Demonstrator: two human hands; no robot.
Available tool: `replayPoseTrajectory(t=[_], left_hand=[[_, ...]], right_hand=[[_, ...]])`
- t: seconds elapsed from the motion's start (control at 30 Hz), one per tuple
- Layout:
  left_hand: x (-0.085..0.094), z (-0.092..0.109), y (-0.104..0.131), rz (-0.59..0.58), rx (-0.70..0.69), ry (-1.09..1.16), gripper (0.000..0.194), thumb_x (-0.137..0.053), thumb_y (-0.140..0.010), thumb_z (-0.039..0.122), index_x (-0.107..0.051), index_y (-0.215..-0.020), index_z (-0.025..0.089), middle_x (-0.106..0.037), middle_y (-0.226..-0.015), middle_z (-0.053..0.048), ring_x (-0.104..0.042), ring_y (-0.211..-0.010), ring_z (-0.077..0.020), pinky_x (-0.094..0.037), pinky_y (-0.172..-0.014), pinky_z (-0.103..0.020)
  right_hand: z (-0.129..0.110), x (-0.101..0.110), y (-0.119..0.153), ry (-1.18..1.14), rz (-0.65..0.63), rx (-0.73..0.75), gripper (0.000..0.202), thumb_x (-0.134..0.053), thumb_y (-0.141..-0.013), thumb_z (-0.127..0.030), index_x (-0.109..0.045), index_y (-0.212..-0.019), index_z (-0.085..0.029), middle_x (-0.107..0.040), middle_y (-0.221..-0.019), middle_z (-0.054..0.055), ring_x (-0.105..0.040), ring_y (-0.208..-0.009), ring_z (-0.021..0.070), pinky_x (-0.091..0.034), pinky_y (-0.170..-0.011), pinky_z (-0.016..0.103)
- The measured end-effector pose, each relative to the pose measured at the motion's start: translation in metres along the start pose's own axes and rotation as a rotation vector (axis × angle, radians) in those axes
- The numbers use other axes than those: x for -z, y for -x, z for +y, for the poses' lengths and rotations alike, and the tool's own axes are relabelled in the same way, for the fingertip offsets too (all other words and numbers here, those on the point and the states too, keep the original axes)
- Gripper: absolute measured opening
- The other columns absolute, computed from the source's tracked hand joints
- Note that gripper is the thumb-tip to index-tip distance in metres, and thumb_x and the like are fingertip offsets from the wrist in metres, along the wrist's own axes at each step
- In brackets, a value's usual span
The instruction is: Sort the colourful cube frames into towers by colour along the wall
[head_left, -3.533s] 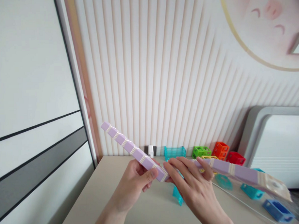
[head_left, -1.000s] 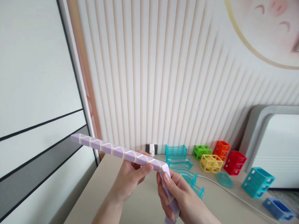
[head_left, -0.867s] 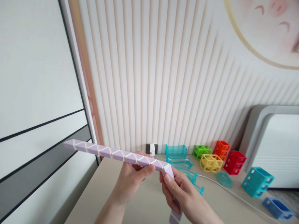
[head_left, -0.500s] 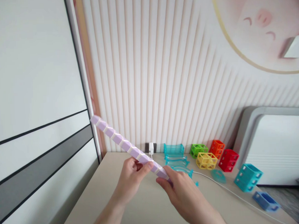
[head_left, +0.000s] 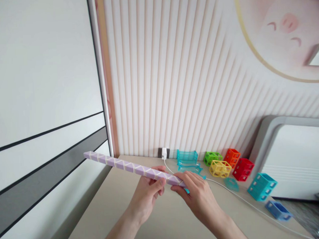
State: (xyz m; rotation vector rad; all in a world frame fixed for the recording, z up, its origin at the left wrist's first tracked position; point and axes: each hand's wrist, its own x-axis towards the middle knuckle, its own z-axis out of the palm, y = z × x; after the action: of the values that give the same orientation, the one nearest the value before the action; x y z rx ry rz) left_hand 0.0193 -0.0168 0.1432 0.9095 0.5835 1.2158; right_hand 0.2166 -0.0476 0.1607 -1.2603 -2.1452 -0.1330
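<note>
A long, straight lilac snake puzzle (head_left: 120,164) made of wedge segments with pale seams is held over the table. Its far end points left, slightly higher than the end near my hands. My left hand (head_left: 147,191) is closed around it toward the right part, thumb in front and fingers behind. At the right end, my right hand (head_left: 197,191) grips the last segments between thumb and fingers, which hide the tip. Beyond my right hand lie translucent teal plastic pieces (head_left: 187,155), partly covered by it.
Open-sided blocks in green (head_left: 212,158), yellow (head_left: 220,169), orange (head_left: 232,157), red (head_left: 243,169), teal (head_left: 261,186) and blue (head_left: 278,210) stand on the table (head_left: 97,212). A white cable (head_left: 240,193) runs from a wall charger (head_left: 164,153) across the tabletop. A white cabinet (head_left: 42,67) rises at left.
The puzzle's far left end has swung down and left, so it lies closer to level. Both hands keep hold of it. The camera view has shifted slightly.
</note>
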Motion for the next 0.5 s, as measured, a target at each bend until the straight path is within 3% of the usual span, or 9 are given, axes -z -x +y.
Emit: replayPoseTrajectory(t=[0.13, 0.23, 0.37, 0.5], left_hand=[[0.006, -0.003, 0.002, -0.042, -0.059, -0.133, 0.042, -0.091, -0.069, 0.047, -0.073, -0.089, 0.015, -0.052, -0.055, 0.006, -0.042, -0.052, -0.0078, -0.033, -0.054, -0.022], [0.013, 0.004, 0.006, -0.125, -0.09, -0.312, 0.036, -0.088, -0.073, 0.046, -0.075, -0.089, 0.016, -0.062, -0.067, 0.001, -0.047, -0.057, -0.0091, -0.037, -0.055, -0.023], [0.018, 0.011, 0.012, -0.21, -0.071, -0.403, 0.034, -0.087, -0.076, 0.044, -0.076, -0.092, 0.016, -0.062, -0.07, 0.0, -0.049, -0.057, -0.0094, -0.038, -0.054, -0.022], [0.026, 0.007, 0.012, -0.133, -0.091, -0.332, 0.033, -0.085, -0.079, 0.045, -0.074, -0.089, 0.016, -0.056, -0.062, 0.004, -0.045, -0.053, -0.0084, -0.035, -0.053, -0.022]], right_hand=[[-0.012, 0.0, 0.002, -0.039, -0.178, -0.072, 0.037, -0.046, -0.105, -0.055, -0.061, -0.119, -0.023, -0.076, -0.096, 0.009, -0.072, -0.081, 0.0244, -0.048, -0.069, 0.031], [-0.02, 0.007, 0.001, -0.104, -0.341, -0.192, 0.042, -0.051, -0.103, -0.054, -0.053, -0.132, -0.024, -0.076, -0.095, 0.007, -0.072, -0.078, 0.025, -0.044, -0.064, 0.028], [-0.025, 0.022, -0.003, -0.254, -0.501, -0.221, 0.034, -0.058, -0.1, -0.046, -0.058, -0.128, -0.026, -0.073, -0.09, 0.003, -0.068, -0.08, 0.0219, -0.041, -0.066, 0.026], [-0.018, 0.029, -0.002, -0.38, -0.534, -0.278, 0.036, -0.065, -0.095, -0.044, -0.062, -0.127, -0.027, -0.067, -0.081, -0.002, -0.059, -0.07, 0.0157, -0.038, -0.061, 0.023]])
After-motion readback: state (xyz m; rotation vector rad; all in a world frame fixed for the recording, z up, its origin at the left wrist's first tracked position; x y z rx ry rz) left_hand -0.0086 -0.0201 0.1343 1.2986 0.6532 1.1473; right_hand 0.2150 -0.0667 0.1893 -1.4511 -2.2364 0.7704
